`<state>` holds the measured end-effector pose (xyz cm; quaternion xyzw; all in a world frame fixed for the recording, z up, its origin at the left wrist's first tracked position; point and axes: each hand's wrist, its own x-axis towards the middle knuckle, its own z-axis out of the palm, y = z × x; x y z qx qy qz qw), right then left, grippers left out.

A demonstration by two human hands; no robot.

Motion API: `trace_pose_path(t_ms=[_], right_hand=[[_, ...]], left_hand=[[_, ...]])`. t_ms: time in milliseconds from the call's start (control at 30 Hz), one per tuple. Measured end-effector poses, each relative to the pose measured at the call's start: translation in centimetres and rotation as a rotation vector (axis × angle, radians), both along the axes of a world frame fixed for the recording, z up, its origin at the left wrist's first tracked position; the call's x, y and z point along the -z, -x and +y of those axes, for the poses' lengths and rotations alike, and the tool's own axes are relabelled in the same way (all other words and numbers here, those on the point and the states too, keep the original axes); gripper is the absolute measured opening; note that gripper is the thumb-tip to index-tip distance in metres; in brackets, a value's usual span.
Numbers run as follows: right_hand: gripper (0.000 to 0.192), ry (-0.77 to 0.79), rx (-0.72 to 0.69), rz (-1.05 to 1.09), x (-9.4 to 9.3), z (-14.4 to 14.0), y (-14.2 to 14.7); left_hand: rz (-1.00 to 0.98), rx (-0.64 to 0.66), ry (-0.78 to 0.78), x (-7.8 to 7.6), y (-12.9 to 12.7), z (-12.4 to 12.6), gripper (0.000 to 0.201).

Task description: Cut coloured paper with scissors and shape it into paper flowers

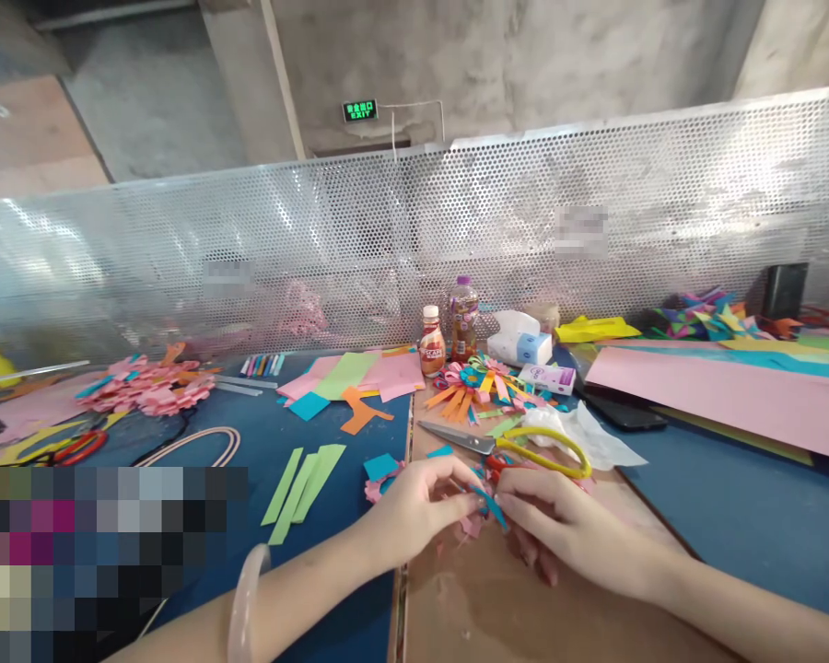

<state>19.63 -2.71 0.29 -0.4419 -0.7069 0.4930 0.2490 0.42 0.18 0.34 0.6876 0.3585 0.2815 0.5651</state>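
Both hands meet low in the middle of the view, over the brown board that covers the centre of the worktop (525, 608). The left hand (414, 506) and the right hand (566, 529) are together, fingertips pinched from either side on a small blue paper strip (492, 506), which runs slantwise between them with pink paper scraps (471, 527) just beneath. The left wrist wears a pale bangle (245, 599). Just beyond the fingers, toward 12 o'clock, lies a pair of scissors (518, 447) — yellow handles to the right, blades pointing left — flat on the board. Farther on at 12 o'clock sits a finished paper flower (484, 382) of orange, pink and blue strips, and behind it stand two bottles (449, 336) side by side, near the perforated metal screen (414, 239). At 1 o'clock from the hands is a tissue pack (521, 345) and a crumpled white plastic bag (587, 433). At 10 o'clock, green paper strips (304, 483) lie on the blue surface, with pink and green sheets (359, 376) beyond them. At 2 o'clock a large pink sheet (725, 396) stretches toward the right edge — a dark phone (625, 414) lies just beside its near corner.
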Motion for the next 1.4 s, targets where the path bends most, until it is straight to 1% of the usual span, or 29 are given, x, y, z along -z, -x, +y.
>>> trace_pose_path(t_ms=[167,533,733,833,867,900,1000,1067,1133,1233,1333,1400], right_hand=[[0.034,0.015,-0.02,0.012,-0.3,0.0,-0.1],[0.031,0.021,-0.058,0.047,0.0,0.0,-0.4],[0.028,-0.012,-0.06,0.029,0.3,0.1,-0.4],[0.026,-0.031,-0.052,-0.022,0.3,0.1,-0.3],[0.025,-0.065,-0.038,-0.059,0.2,0.0,-0.2],[0.023,-0.135,-0.019,-0.105,0.2,0.0,-0.1],[0.015,-0.485,0.041,-0.243,0.1,-0.2,0.1],[0.013,-0.669,0.068,-0.31,0.1,-0.3,0.2],[0.013,-0.75,0.069,-0.37,0.3,-0.3,0.2],[0.012,-0.826,0.079,-0.429,0.6,-0.3,0.3],[0.01,-0.899,0.186,-0.462,0.7,-0.2,0.4],[0.011,-0.956,0.244,-0.465,1.0,-0.2,0.5]], left_hand=[[-0.019,-0.007,-0.019,0.0,0.0,-0.1,0.02],[0.024,-0.029,0.003,-0.8,-0.2,-0.2,0.023],[-0.01,-0.02,-0.001,-0.5,-0.1,-0.1,0.022],[-0.016,-0.02,-0.026,-0.3,-0.1,0.0,0.02],[-0.018,-0.017,-0.028,-0.2,0.0,0.1,0.02],[-0.023,-0.011,-0.022,-0.1,0.0,0.1,0.021],[-0.056,0.01,0.025,0.0,0.0,0.1,0.023],[-0.069,0.014,0.044,0.1,-0.1,0.2,0.024],[-0.064,0.017,0.042,0.2,-0.1,0.2,0.025],[-0.037,-0.001,0.034,0.5,-0.2,0.2,0.027],[0.025,-0.019,0.036,0.6,-0.2,0.0,0.027],[0.076,0.004,0.031,0.5,-0.3,-0.2,0.029]])
